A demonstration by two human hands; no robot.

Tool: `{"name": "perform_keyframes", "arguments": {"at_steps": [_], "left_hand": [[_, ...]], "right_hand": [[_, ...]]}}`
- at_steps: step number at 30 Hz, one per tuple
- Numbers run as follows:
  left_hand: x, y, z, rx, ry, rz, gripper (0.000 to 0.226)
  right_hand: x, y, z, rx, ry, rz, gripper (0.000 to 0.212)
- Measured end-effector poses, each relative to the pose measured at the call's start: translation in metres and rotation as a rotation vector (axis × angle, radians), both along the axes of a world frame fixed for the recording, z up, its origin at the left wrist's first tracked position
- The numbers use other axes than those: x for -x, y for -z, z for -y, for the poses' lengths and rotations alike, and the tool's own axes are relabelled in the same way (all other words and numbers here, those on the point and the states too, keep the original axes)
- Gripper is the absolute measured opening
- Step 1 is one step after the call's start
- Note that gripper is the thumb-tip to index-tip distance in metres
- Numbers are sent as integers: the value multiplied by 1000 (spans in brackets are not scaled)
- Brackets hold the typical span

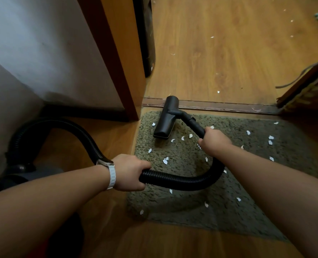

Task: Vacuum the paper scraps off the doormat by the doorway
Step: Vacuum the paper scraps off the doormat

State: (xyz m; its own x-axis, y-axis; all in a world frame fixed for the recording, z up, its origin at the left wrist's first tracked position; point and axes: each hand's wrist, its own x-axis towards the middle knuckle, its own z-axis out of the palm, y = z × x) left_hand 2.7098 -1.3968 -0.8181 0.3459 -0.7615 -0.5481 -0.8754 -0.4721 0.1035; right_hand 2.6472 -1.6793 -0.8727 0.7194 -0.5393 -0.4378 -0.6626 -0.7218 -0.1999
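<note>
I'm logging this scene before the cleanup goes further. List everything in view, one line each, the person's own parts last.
mat: one, grey-green, on the floor before the threshold
scraps: many, white, scattered over the mat; a few more on the floor past the doorway
nozzle: one, black, on the mat's far left corner, its end over the threshold
hose: one, black, ribbed, looping from the left across the mat
vacuum body: one, dark, partly hidden, at the left by the wall
threshold: one, brown, across the doorway
door frame: one, brown, left of the doorway
floor: wood, orange-brown
watch: one, white strap, left wrist
left hand: gripping the hose
right hand: gripping the tube behind the nozzle
</note>
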Motion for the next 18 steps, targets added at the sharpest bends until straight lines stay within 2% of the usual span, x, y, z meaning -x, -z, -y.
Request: {"name": "perform_keyframes", "arguments": {"at_steps": [12, 18], "left_hand": [[-11, 4, -12, -53, -14, -22, 19], [-11, 6, -4, -58, 3, 1, 21]], "right_hand": [[-20, 15, -13, -74, -56, 18, 26], [-16, 13, -12, -28, -107, 27, 28]]}}
